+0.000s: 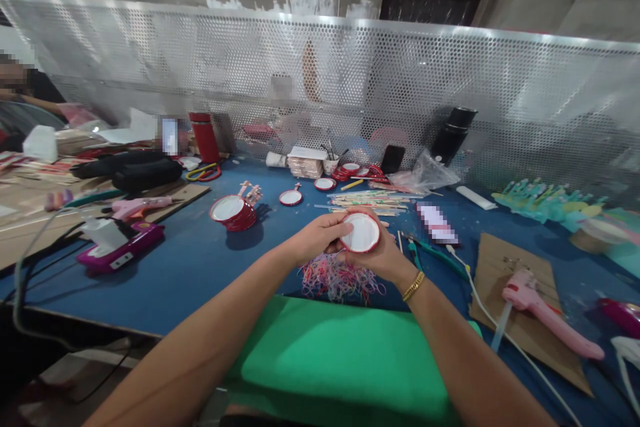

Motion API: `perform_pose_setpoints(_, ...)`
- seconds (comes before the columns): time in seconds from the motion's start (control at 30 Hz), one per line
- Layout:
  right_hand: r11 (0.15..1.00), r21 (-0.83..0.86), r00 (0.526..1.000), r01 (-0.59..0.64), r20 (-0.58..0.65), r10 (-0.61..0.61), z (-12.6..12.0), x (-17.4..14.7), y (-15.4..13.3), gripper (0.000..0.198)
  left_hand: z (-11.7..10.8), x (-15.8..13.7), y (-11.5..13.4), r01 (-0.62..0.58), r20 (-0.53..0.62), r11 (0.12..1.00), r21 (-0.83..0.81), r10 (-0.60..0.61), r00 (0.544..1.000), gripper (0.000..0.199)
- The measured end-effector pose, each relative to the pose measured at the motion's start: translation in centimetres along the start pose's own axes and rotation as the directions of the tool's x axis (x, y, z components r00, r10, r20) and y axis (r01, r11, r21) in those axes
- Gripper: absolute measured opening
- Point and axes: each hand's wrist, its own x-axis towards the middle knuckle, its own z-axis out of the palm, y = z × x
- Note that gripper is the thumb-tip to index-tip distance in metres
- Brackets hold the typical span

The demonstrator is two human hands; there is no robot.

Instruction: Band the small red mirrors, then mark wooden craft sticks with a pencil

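From the red-rimmed disc point(366, 233), held mid-view, a small cup point(331, 166) with thin sticks point(329, 149) in it stands at 11 o'clock, a lidded red flask point(206, 140) at 10, contents hidden. The left hand point(323, 237), reaching in from 8 o'clock, pinches the rim, thumb over the face; the right hand point(381, 260), from 5, grips its lower right side. Tangled bands point(340, 281) lie at 6. The counter point(183, 280) shows its near edge at 8; a perforated partition point(175, 67) bounds 12.
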Motion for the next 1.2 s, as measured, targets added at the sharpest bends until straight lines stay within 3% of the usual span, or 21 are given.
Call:
perform_pose_setpoints(0.13,0.999,-0.014,0.995,-0.046,-0.092,0.044,0.1,0.2,0.4,0.074,-0.2,0.0,0.2,-0.011,-0.054,1.000,-0.009,0.011,0.998,0.039)
perform_pose_setpoints(0.33,0.922,0.332,0.957,-0.200,-0.134,0.256,0.7,0.5,1.5,0.058,-0.6,0.3,0.1,-0.059,-0.142,0.998,-0.029,0.055,0.988,0.036)
perform_pose_setpoints(0.53,0.804,0.487,0.856,-0.341,-0.194,0.480,0.4,0.5,0.7,0.041,-1.5,0.7,0.0,-0.062,-0.274,0.996,0.070,0.079,0.958,0.035)
perform_pose_setpoints(0.63,0.813,0.469,0.842,-0.344,-0.228,0.488,0.1,0.5,0.4,0.042,-1.8,0.8,-0.1,-0.066,-0.264,0.976,0.207,0.121,0.957,0.031)
perform_pose_setpoints(0.77,0.901,0.310,0.899,-0.302,-0.223,0.378,0.2,0.5,0.5,0.047,-1.7,1.0,-0.5,-0.064,-0.234,0.960,0.273,0.131,0.963,0.029)
perform_pose_setpoints(0.9,0.914,0.262,0.909,-0.309,-0.202,0.365,0.3,0.4,0.7,0.052,-1.4,1.0,-0.5,-0.040,-0.297,0.987,0.154,0.085,0.951,0.030)
perform_pose_setpoints(1.0,0.878,0.353,0.893,-0.324,-0.193,0.407,0.4,0.4,0.6,0.052,-1.3,0.8,-0.1,-0.036,-0.332,0.999,0.010,0.037,0.942,0.032)
perform_pose_setpoints(1.2,0.810,0.486,0.870,-0.328,-0.179,0.460,0.8,0.4,0.4,0.052,-1.1,0.6,0.0,0.005,-0.291,0.968,-0.249,-0.079,0.953,0.040)
